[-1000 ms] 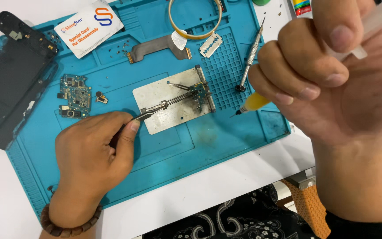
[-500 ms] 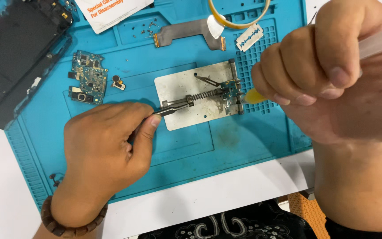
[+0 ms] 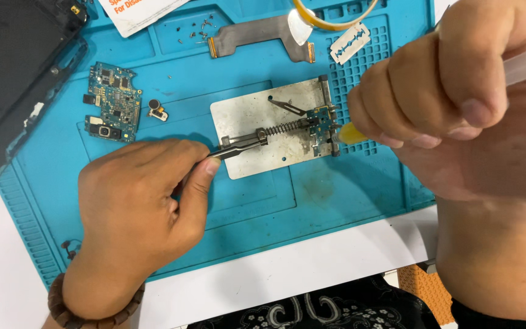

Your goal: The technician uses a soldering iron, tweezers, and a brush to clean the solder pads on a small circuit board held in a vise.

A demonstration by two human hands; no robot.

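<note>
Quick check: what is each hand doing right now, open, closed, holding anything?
Left hand: closed on thin metal tweezers.
Right hand: closed on translucent syringe with yellow tip.

The left hand (image 3: 138, 213) is lying knuckles up, thumb and fingers pinching together and pointing toward two o'clock. The right hand (image 3: 458, 103) is hanging higher, curled in a tight fist, knuckles pointing toward nine o'clock.
</note>
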